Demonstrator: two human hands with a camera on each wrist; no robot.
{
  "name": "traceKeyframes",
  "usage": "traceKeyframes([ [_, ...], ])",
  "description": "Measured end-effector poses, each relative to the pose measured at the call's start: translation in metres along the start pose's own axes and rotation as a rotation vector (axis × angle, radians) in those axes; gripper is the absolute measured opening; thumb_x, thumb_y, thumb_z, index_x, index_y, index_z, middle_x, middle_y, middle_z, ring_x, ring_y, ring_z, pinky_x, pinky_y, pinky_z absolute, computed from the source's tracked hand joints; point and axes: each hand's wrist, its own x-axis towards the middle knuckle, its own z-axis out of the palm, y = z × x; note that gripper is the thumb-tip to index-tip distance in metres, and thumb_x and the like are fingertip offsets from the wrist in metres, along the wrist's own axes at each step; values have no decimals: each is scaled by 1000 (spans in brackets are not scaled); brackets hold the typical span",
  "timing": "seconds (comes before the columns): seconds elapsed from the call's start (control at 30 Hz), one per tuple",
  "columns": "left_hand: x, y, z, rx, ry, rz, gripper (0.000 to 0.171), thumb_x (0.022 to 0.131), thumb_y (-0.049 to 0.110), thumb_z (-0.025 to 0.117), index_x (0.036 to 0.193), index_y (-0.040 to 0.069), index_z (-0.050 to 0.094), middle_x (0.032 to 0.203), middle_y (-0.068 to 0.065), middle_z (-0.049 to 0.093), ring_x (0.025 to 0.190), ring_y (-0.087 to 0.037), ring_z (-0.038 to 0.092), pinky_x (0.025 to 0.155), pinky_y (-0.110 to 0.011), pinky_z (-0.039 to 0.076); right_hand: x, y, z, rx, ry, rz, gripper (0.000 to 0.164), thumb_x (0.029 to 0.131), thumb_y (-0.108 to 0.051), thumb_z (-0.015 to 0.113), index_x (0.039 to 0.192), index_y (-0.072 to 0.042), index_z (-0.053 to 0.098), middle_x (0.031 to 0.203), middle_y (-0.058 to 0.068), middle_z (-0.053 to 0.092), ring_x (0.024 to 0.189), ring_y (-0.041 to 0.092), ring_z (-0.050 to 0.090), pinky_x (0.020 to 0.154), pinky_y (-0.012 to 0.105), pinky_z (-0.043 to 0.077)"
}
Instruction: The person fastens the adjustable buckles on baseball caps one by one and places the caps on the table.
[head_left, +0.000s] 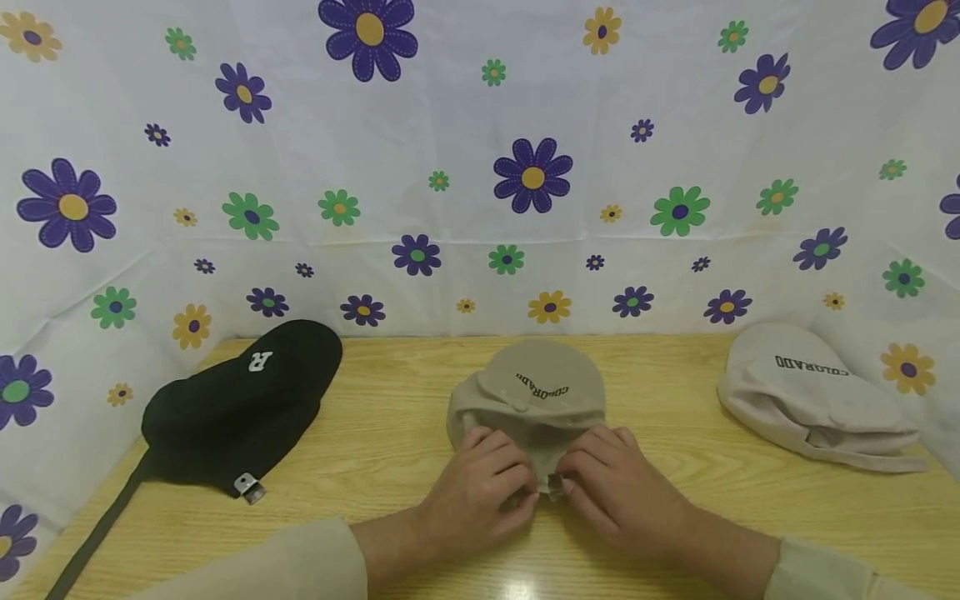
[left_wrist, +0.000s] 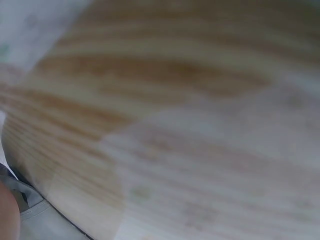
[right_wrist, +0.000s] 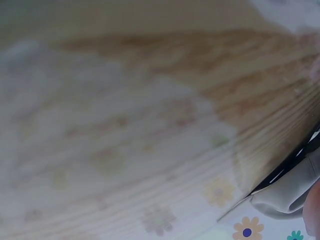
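Observation:
A khaki baseball cap (head_left: 551, 371) with dark COLORADO lettering lies in the middle of the table, its back opening facing me. Both hands work at the back strap. My left hand (head_left: 483, 479) pinches the strap on the left side, fingers curled over the cap's edge. On the other side, my right hand (head_left: 622, 492) grips the cap's edge, its fingertips right at the small metal buckle (head_left: 556, 487). The wrist views catch only a strip of the cap (left_wrist: 47, 222) and the edge of each hand; the fingers hide much of the strap.
To the left lies a black cap (head_left: 232, 417) with a white R, its long strap (head_left: 101, 529) trailing off the table and its metal buckle (head_left: 250, 487) facing me. A pale beige COLORADO cap (head_left: 810, 392) sits at the right. Behind the table hangs a flower-patterned cloth (head_left: 450, 125).

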Motion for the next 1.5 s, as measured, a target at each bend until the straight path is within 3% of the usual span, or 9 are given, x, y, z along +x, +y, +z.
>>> traceKeyframes([
  [0.5, 2, 1, 1, -24, -6, -27, 17, 75, 24, 79, 83, 19, 64, 89, 9, 62, 86, -9, 55, 82, -28, 39, 0, -3, 2, -38, 35, 17, 7, 89, -16, 60, 91, -21, 56, 91, -13, 50, 87, 5, 42, 78, 23, 29],
  [0.8, 10, 6, 9, -25, 26, -31, 21, 78, 30, 81, 90, 17, 70, 94, 7, 64, 89, -10, 57, 82, -26, 43, 0, -4, 4, -15, 35, 24, 7, 89, -15, 61, 91, -20, 58, 89, -14, 50, 85, 4, 43, 77, 23, 34],
  [1.5, 12, 5, 12, -26, -20, -50, 21, 73, 25, 81, 87, 16, 67, 87, 10, 63, 86, -8, 56, 84, -26, 46, 1, -3, 5, -37, 27, 5, 10, 86, -16, 62, 87, -21, 54, 85, -14, 48, 83, 4, 42, 77, 23, 34],
])
